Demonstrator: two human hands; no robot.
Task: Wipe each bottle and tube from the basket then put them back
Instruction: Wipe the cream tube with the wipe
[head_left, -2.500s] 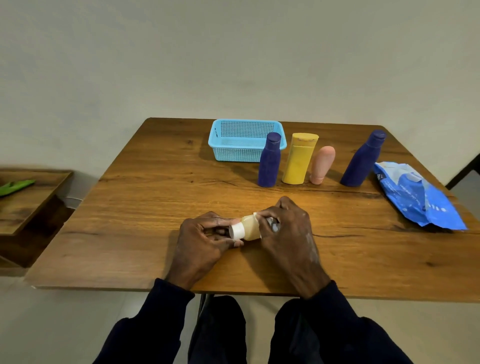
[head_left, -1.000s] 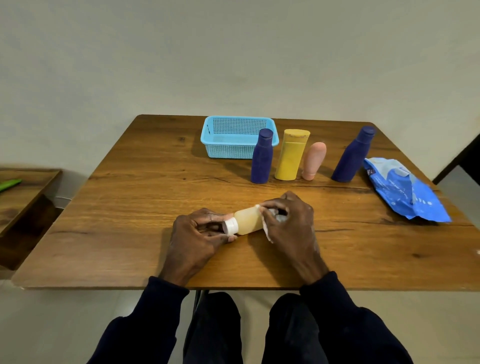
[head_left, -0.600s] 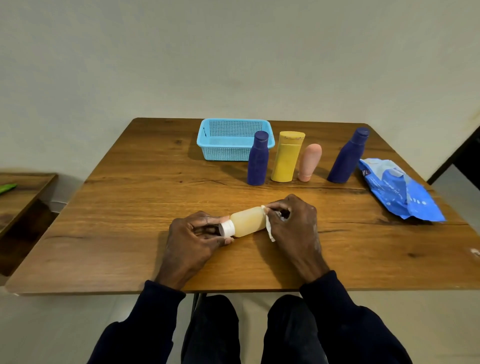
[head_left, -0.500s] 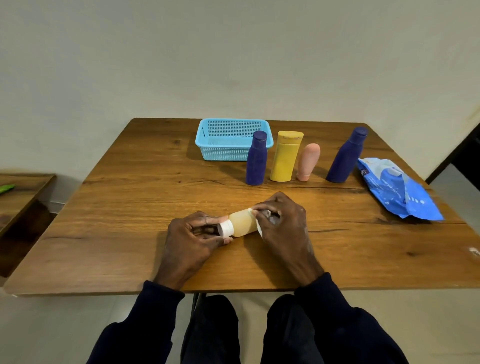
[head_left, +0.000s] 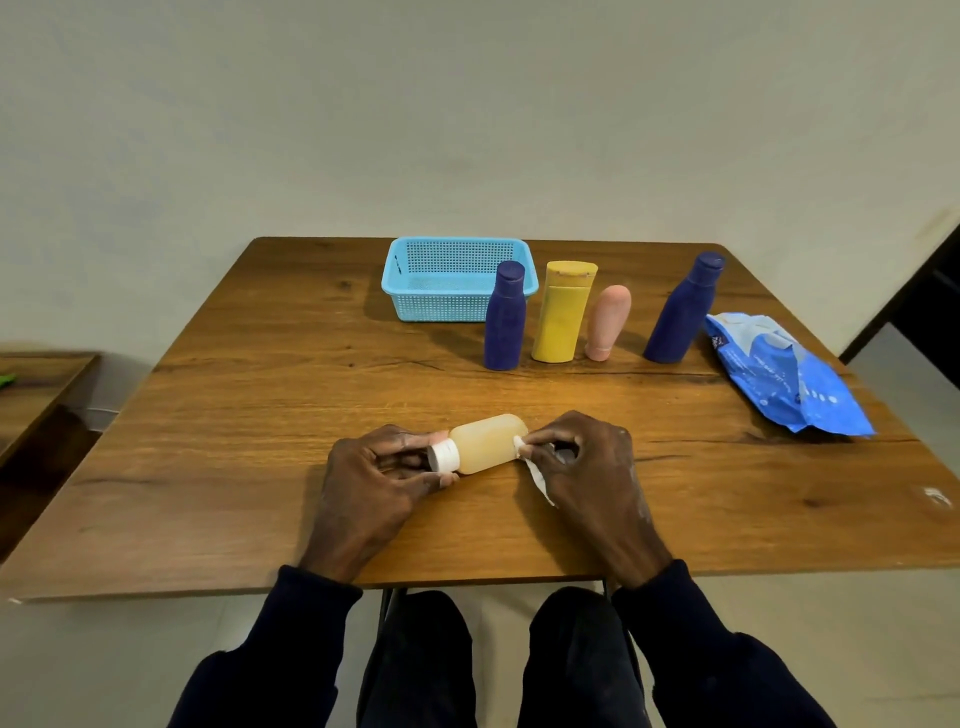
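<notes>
Fingers (head_left: 400, 439) of the left hand (head_left: 374, 483) pinch the cap of the pale bottle (head_left: 488, 441), held sideways over the table (head_left: 260, 415); the right hand (head_left: 587, 467) clamps a wipe (head_left: 537, 480) at its base. Wiping is in hand; next it probably needs carrying to the basket (head_left: 441, 306).

Wooden counter (head_left: 249, 415) before pale wall (head_left: 467, 104). Crumpled blue packet (head_left: 789, 384) near its right edge. Low wooden side table (head_left: 36, 384) at left.
</notes>
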